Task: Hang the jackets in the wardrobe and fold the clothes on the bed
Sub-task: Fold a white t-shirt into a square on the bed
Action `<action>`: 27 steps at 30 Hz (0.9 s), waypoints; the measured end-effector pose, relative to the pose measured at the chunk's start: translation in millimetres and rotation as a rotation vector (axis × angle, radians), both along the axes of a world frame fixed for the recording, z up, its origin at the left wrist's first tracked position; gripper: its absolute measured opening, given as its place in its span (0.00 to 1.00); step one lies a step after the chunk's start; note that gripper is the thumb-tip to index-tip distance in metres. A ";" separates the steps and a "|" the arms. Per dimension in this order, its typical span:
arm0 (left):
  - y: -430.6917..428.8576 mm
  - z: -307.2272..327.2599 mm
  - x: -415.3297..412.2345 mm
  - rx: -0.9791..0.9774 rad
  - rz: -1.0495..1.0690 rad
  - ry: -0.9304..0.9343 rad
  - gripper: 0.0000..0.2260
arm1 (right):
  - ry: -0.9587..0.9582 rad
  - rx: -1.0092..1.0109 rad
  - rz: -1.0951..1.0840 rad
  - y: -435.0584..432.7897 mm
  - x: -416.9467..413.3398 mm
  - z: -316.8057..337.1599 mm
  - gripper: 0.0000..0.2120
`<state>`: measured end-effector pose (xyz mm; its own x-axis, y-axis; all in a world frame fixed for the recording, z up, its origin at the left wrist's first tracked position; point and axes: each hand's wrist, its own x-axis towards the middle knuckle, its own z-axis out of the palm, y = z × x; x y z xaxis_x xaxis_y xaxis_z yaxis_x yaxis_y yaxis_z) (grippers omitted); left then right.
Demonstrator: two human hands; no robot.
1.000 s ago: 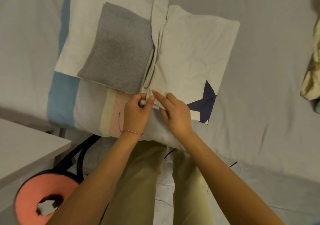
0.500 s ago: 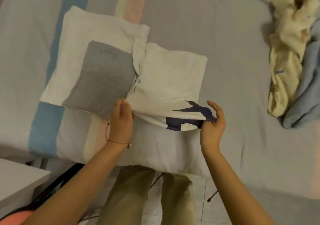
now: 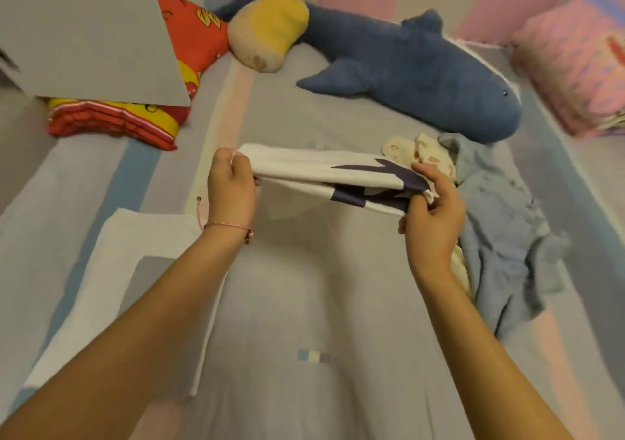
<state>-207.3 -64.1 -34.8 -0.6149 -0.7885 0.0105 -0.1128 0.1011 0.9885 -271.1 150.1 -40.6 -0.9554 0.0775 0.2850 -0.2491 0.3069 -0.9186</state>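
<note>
A folded white shirt with a dark blue star print (image 3: 324,175) hangs flat in the air above the bed (image 3: 304,304). My left hand (image 3: 231,185) grips its left end. My right hand (image 3: 434,209) pinches its right end by the star print. A folded white and grey garment (image 3: 121,270) lies on the sheet at the lower left, partly under my left forearm. To the right lie a crumpled light blue garment (image 3: 504,243) and a cream garment (image 3: 426,155), both unfolded.
A blue plush shark (image 3: 422,67) lies across the back of the bed. A yellow plush (image 3: 267,30) and a red and yellow cushion (image 3: 135,114) sit at the back left, a pink patterned pillow (image 3: 575,57) at the back right.
Both hands lifted the folded star shirt off the bed next to the grey garment and carried it up and forward. My view rose toward the head of the bed.
</note>
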 end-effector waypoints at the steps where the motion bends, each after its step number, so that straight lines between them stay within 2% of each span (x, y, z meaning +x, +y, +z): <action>1: 3.6 -12.4 7.6 -0.004 0.002 -0.024 0.08 | 0.025 0.074 0.016 8.0 7.1 -9.6 0.23; 3: 14.9 -46.3 33.9 -0.037 -0.022 -0.088 0.07 | 0.025 0.243 0.052 28.5 29.9 -40.2 0.25; 6: 34.5 -117.3 94.9 -0.050 -0.068 -0.289 0.07 | -0.202 0.555 0.187 60.4 90.1 -103.5 0.27; 9: 47.7 -184.5 162.3 0.048 -0.111 -0.612 0.12 | -0.455 1.070 0.608 92.8 151.3 -159.2 0.32; 11: 59.2 -211.5 206.9 0.132 -0.161 -0.716 0.11 | -0.500 1.283 0.844 109.8 182.9 -185.3 0.33; 14: 74.5 -234.7 260.4 0.156 -0.211 -0.764 0.05 | -0.582 1.319 0.981 118.8 214.3 -211.0 0.32; 15: 79.1 -240.9 278.4 0.134 -0.210 -0.773 0.05 | -0.552 1.333 1.045 121.2 223.4 -221.4 0.31; 16: 81.0 -243.9 287.2 0.107 -0.213 -0.777 0.05 | -0.402 1.324 1.064 127.9 231.9 -228.5 0.31; 17: 83.2 -246.7 294.3 0.089 -0.232 -0.781 0.06 | -0.271 1.313 1.032 134.6 239.8 -230.6 0.31; 19: 84.6 -254.3 302.1 0.073 -0.230 -0.777 0.10 | -0.185 1.213 0.948 136.8 240.8 -232.0 0.29; 21: 86.2 -259.2 300.3 0.076 -0.215 -0.772 0.12 | -0.197 1.051 0.792 121.4 221.0 -232.8 0.25; 24: 88.5 -263.5 297.3 0.075 -0.121 -0.734 0.09 | -0.194 0.907 0.648 58.9 170.0 -237.3 0.21; 27: 96.4 -266.1 292.2 0.099 -0.035 -0.691 0.07 | -0.199 0.862 0.591 -10.3 110.9 -243.4 0.25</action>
